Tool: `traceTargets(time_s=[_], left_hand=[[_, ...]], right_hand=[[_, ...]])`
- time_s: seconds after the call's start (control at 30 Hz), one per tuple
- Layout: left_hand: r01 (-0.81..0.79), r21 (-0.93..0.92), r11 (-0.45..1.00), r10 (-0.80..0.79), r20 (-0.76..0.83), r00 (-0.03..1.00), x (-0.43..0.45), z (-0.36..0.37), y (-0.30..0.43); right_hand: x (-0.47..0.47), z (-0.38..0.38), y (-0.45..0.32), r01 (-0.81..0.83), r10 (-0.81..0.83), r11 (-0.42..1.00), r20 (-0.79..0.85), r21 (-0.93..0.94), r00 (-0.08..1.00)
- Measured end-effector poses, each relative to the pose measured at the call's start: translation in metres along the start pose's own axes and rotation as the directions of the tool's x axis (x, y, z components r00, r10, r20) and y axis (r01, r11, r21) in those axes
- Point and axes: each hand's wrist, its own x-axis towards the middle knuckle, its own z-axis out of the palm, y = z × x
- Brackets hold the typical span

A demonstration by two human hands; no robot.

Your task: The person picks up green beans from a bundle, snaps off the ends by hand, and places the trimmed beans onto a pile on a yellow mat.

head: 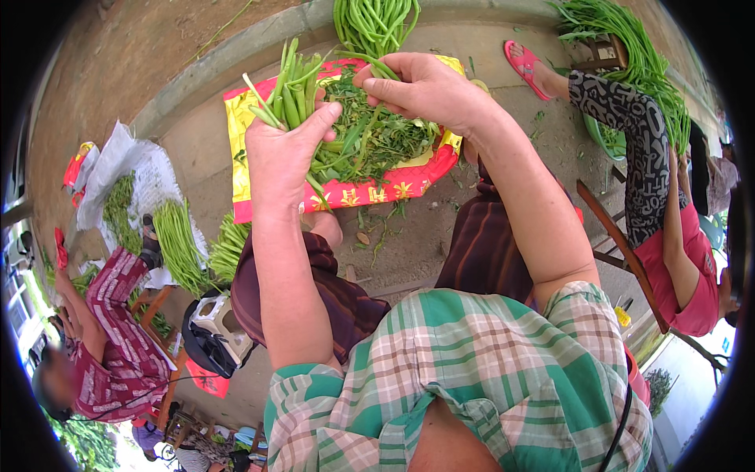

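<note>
My left hand [289, 147] is closed around a bunch of green leafy-vegetable stems [295, 97], their cut ends pointing up and away from me. To its right, my right hand [416, 88] pinches a few green stems [377, 64] between thumb and fingers, apart from the bunch. Beneath both hands lies a red and yellow printed plastic sack [436, 171], with a heap of loose green leaves and trimmings [377, 138] on it. Some leaves hang below my left hand. My palms and some fingertips are hidden.
Beyond the sack, a large bundle of long green stems [377, 23] lies by a concrete curb [248, 50]. More bundles [180, 245] lie at left beside a white woven sack [141, 165]. People sit on both sides; the right one has a pink sandal [525, 68] and green stems [649, 71] nearby.
</note>
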Motion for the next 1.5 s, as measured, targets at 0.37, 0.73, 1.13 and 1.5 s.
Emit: traceTargets(time_s=[0.37, 0.73, 1.13, 1.5], left_hand=[[0.145, -0.273, 0.951, -0.101, 0.169, 0.980, 0.003, -0.006, 0.001], [0.154, -0.311, 0.938, -0.110, 0.154, 0.982, 0.002, -0.003, 0.001], [0.123, -0.255, 0.959, -0.070, 0.208, 0.976, 0.000, 0.000, -0.005], [0.068, -0.228, 0.971, -0.095, -0.107, 0.990, 0.006, -0.005, -0.008]], right_hand=[[0.012, 0.003, 0.029, 0.350, -0.510, 0.766, -0.178, -0.539, 0.841], [0.004, 0.020, 0.004, 0.060, -0.020, 0.878, -0.089, 0.475, 0.996], [0.000, 0.033, 0.000, -0.037, 0.093, 0.833, -0.074, 0.552, 0.993], [0.013, -0.001, 0.014, 0.062, 0.086, 0.793, -0.212, 0.605, 0.974]])
